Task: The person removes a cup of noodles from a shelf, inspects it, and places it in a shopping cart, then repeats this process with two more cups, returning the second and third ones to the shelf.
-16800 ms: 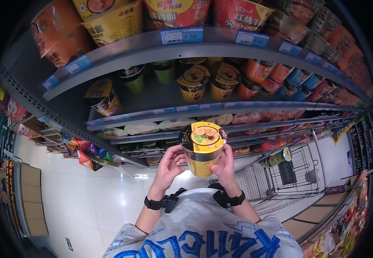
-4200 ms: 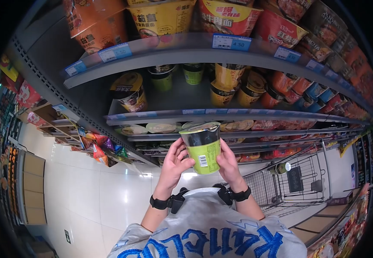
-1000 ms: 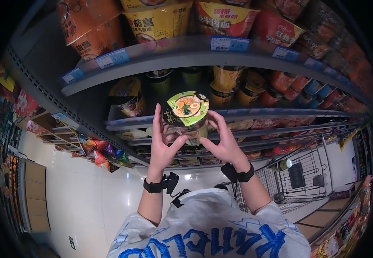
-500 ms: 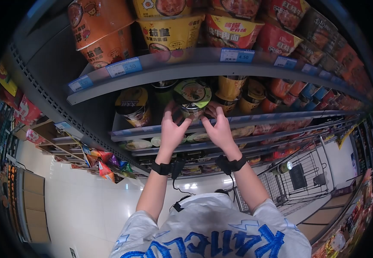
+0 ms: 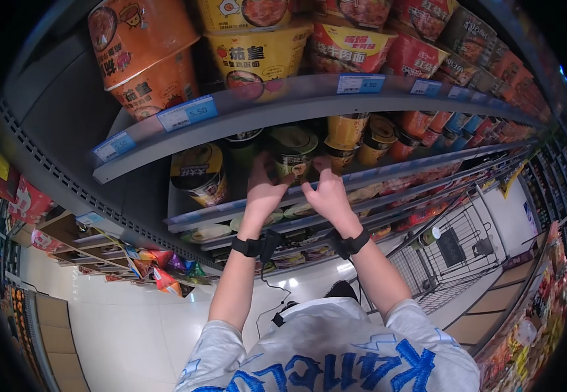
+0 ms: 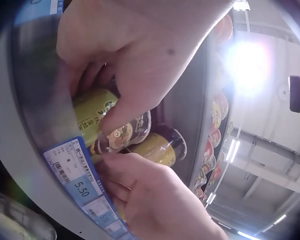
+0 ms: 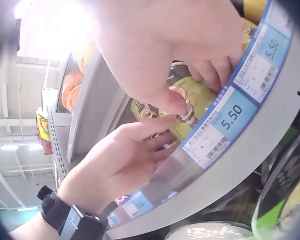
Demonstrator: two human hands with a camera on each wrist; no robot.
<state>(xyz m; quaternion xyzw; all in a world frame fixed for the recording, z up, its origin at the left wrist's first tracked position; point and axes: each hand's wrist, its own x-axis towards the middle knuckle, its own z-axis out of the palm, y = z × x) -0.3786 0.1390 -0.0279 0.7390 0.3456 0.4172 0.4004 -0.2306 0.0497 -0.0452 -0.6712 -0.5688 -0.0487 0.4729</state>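
Observation:
A green instant-noodle cup (image 5: 294, 163) with a dark rim stands upright on the middle shelf, between the two hands. The left hand (image 5: 263, 195) grips its left side, thumb at the front; the right hand (image 5: 328, 196) holds the right side the same way. In the left wrist view, the left hand (image 6: 140, 55) has its thumb on the cup (image 6: 92, 117), with the right hand (image 6: 162, 195) below. The right wrist view shows the right hand (image 7: 175, 45) around the cup (image 7: 199, 97), opposite the left hand (image 7: 110, 162). The farther fingers are partly hidden.
Yellow cups (image 5: 345, 134) are close on the right, a yellow-and-black cup (image 5: 198, 175) on the left. Above runs a shelf edge (image 5: 283, 101) with price tags and large noodle tubs (image 5: 257, 59). A shopping cart (image 5: 434, 261) holding a green cup stands at right.
From in front of the shelves, both hands have carried the green cup forward onto the middle shelf, among the others. Earlier a yellow cup was held; later a green one.

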